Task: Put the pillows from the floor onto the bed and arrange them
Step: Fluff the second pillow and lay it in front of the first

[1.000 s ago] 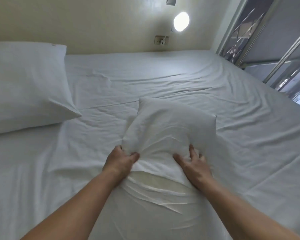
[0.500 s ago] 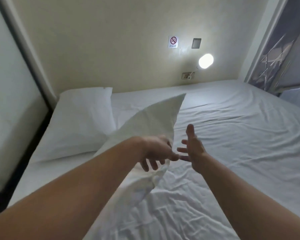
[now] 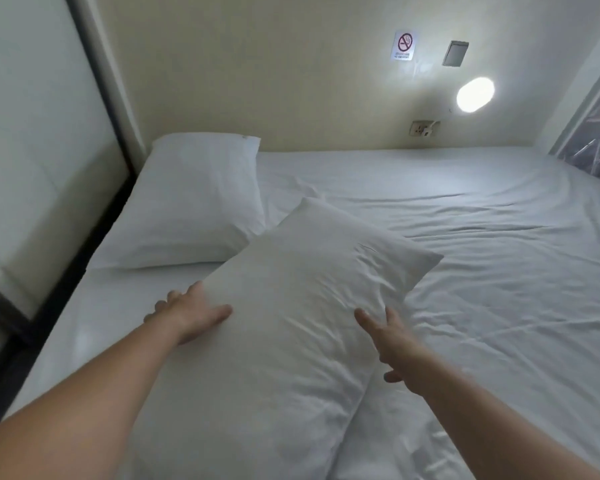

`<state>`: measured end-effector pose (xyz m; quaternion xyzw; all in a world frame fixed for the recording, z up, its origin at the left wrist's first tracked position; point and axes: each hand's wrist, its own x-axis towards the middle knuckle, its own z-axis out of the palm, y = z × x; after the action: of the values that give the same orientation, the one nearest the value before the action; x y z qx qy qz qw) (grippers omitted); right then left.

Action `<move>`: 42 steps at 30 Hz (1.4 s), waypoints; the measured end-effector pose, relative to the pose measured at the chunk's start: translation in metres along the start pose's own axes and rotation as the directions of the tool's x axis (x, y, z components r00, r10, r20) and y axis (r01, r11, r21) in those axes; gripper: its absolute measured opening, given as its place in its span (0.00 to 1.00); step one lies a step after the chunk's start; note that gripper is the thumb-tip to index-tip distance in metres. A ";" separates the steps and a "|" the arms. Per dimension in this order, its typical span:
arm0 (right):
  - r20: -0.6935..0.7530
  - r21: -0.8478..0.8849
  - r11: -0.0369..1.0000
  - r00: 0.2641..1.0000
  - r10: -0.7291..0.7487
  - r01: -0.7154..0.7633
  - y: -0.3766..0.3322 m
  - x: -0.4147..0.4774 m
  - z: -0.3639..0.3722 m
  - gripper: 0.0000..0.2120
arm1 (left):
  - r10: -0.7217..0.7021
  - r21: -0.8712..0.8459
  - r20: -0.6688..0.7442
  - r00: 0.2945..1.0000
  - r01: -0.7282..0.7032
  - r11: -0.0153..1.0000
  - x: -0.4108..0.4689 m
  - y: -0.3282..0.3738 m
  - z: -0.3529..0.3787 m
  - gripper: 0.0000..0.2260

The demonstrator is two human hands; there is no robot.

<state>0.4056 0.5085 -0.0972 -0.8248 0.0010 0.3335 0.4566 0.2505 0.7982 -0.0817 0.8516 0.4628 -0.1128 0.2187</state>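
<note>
While one white pillow (image 3: pixel 194 199) lies at the head of the bed (image 3: pixel 465 237) by the wall, a person steers a second pillow (image 3: pixel 291 323), lying askew mid-mattress. The left hand (image 3: pixel 191 315) cups its left edge, fingers spread; the right hand (image 3: pixel 392 344) lies open and flat on its right side. Sliding it squarely up beside the first, edges aligned, would likely finish the step neatly.
</note>
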 end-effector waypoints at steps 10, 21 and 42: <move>0.443 -0.810 0.191 0.792 -0.421 0.554 -0.112 0.103 0.047 0.65 | 0.281 0.011 0.270 0.921 -0.294 0.956 0.036 0.012 0.036 0.69; 0.583 -0.808 -0.305 0.604 -0.543 0.504 -0.075 0.161 0.113 0.40 | 0.345 0.370 0.100 0.933 -0.357 0.858 0.018 0.060 0.093 0.48; 0.346 -0.668 0.567 0.876 -0.337 0.482 -0.087 0.011 0.022 0.36 | 0.323 0.153 0.103 0.941 -0.336 0.929 -0.035 -0.015 -0.006 0.46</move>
<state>0.4285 0.5794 -0.0461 -0.8805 -0.3665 0.2623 0.1471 0.2183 0.7823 -0.0669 0.9278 0.2933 -0.1452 0.1792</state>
